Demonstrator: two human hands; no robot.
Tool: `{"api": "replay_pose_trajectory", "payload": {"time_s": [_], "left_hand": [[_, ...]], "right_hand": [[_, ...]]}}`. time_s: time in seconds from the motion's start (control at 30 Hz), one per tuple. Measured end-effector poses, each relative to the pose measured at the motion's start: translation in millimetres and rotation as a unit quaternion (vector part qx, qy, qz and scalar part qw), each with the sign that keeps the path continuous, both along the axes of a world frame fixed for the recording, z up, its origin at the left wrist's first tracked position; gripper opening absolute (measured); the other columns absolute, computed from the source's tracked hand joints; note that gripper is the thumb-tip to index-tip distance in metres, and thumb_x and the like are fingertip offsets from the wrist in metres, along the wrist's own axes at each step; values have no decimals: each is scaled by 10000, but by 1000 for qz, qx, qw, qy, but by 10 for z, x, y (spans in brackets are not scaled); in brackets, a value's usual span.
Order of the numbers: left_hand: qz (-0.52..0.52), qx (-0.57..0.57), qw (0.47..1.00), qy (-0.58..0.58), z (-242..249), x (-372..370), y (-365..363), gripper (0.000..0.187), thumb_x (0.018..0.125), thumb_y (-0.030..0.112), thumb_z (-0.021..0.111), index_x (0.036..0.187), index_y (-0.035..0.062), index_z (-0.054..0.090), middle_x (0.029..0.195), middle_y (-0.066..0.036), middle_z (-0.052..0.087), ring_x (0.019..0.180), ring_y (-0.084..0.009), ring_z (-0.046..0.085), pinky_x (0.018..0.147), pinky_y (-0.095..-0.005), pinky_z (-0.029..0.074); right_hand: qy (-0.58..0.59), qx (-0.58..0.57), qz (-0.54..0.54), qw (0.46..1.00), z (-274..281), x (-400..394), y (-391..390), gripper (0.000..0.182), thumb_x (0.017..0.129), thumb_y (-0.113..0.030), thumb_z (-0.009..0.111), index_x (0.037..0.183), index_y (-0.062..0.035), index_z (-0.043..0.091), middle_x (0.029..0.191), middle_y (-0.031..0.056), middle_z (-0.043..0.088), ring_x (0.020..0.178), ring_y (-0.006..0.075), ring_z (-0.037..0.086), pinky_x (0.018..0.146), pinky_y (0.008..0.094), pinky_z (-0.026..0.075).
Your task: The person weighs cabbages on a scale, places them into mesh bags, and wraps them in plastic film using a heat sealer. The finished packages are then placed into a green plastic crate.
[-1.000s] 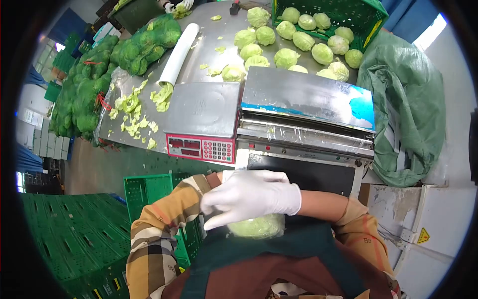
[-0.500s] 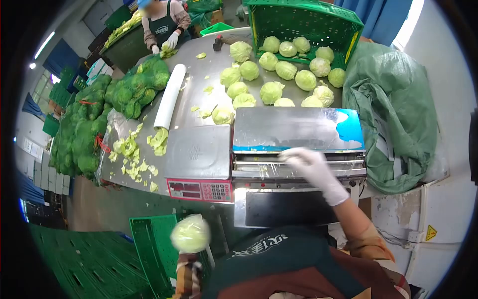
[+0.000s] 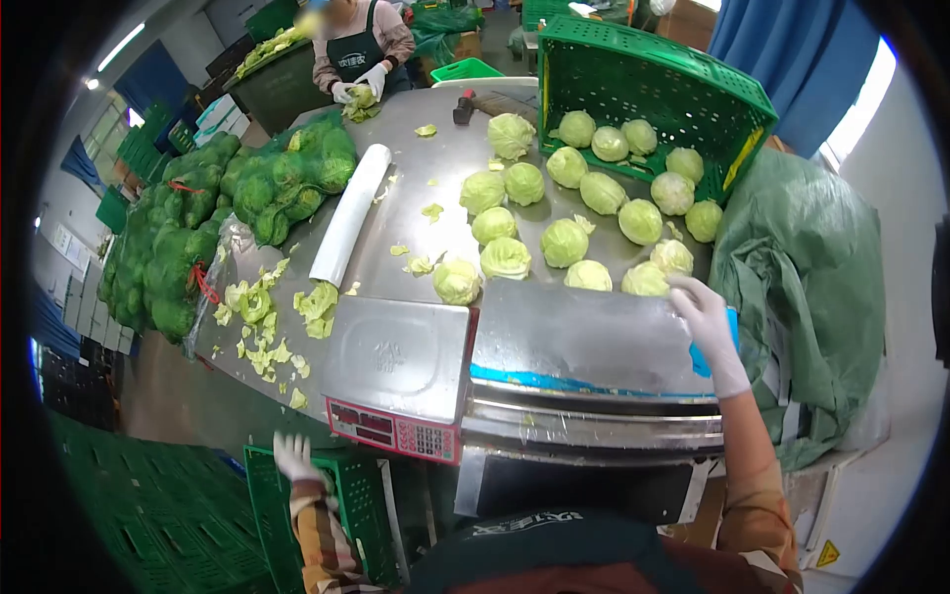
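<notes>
Mostly round, pale-green cabbages (image 3: 648, 280)

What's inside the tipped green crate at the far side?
Several pale cabbage heads lie inside the tipped green crate, near its open mouth. What the heads cover, directly beneath and behind them, can't be seen.

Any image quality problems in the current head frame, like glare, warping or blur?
Head view: wide-angle bowing with black corners; whitish glare on the steel table; a blown-out strip beside the blue curtain; a blurred patch over the co-worker's head; stacked crates at lower left dim.
</notes>
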State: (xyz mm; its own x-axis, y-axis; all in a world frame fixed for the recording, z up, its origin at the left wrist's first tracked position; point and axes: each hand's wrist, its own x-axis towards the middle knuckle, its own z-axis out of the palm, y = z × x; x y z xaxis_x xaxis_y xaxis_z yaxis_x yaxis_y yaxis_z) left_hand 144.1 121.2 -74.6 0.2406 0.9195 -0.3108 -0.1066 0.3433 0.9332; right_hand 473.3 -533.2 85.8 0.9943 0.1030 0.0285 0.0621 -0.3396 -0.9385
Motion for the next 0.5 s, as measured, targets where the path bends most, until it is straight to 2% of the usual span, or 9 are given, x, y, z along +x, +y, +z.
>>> {"api": "replay_pose_trajectory", "payload": {"time_s": [0.07, 0.1, 0.17, 0.2, 0.23, 0.3, 0.33, 0.4, 0.5], "left_hand": [[-242, 131, 958, -81, 323, 1118, -456, 491, 982, 183, 481, 1445, 73, 357, 1302, -156, 513, 1171, -279, 552, 950, -381, 484], [-263, 157, 951, 45, 827, 1771, -994, 542, 925, 94, 577, 1432, 74, 383, 1253, -139, 543, 1163, -253, 560, 926, -336, 492], [-468, 319, 822, 49, 921, 2546, -1415, 670, 842, 160, 711, 1418, 14, 401, 1343, -162, 506, 1213, -245, 531, 1012, -336, 433], [-518, 431, 735, 75, 778, 2917, -1517, 749, 809, 237, 743, 1426, 1, 389, 1411, -210, 450, 1310, -318, 438, 1100, -399, 342], [-551, 522, 636, 139, 681, 3217, -1615, 857, 761, 320, 773, 1449, 18, 360, 1462, -256, 368, 1388, -382, 309, 1150, -432, 259], [-610, 544, 542, 195, 447, 3694, -1858, 950, 696, 342, 784, 1480, 67, 322, 1507, -267, 278, 1397, -440, 251, 1157, -448, 257], [-605, 542, 548, 198, 447, 3839, -1924, 950, 696, 342, 784, 1480, 67, 322, 1507, -267, 278, 1397, -440, 251, 1157, -448, 257], [-694, 513, 397, 312, 498, 4077, -1974, 954, 650, 301, 807, 1450, 43, 357, 1505, -251, 279, 1409, -459, 179, 1152, -469, 247], [-665, 540, 439, 271, 162, 4301, -1786, 914, 638, 325, 819, 1417, 67, 416, 1449, -224, 383, 1363, -419, 325, 1112, -493, 320]], "right_hand": [[-31, -63, 84, 994, -126, 543, 494, 390, 893, -214, 656, 1225, -15, 604, 1013, 103, 682, 925, 177, 651, 826, 296, 510], [-42, -99, 118, 987, -209, 792, 775, 440, 872, -238, 677, 1250, -30, 592, 1028, 124, 683, 958, 217, 657, 850, 317, 510], [-186, -233, 168, 940, -610, 1350, 1280, 542, 832, -276, 693, 1304, -54, 550, 1107, 167, 653, 1033, 310, 630, 900, 379, 495], [-195, -296, 178, 918, -701, 1537, 1546, 619, 794, -300, 703, 1341, -75, 519, 1184, 187, 607, 1105, 375, 567, 934, 432, 469], [-214, -316, 185, 906, -882, 1757, 1802, 632, 779, -281, 711, 1348, -91, 514, 1228, 180, 577, 1134, 357, 550, 927, 441, 474], [-229, -352, 203, 885, -1020, 1989, 2280, 638, 766, -273, 720, 1343, -91, 519, 1237, 175, 574, 1148, 353, 543, 930, 444, 475], [-240, -389, 210, 864, -1098, 2119, 2453, 644, 752, -264, 729, 1337, -91, 524, 1247, 171, 572, 1162, 348, 535, 932, 446, 476], [-184, -410, 257, 855, -1289, 2380, 2718, 787, 708, -327, 758, 1400, -100, 459, 1410, 194, 459, 1262, 365, 472, 1021, 438, 433], [-48, -464, 281, 839, -1389, 2498, 3048, 927, 627, -377, 819, 1413, -74, 430, 1436, 266, 375, 1279, 381, 460, 1052, 418, 417]]}}
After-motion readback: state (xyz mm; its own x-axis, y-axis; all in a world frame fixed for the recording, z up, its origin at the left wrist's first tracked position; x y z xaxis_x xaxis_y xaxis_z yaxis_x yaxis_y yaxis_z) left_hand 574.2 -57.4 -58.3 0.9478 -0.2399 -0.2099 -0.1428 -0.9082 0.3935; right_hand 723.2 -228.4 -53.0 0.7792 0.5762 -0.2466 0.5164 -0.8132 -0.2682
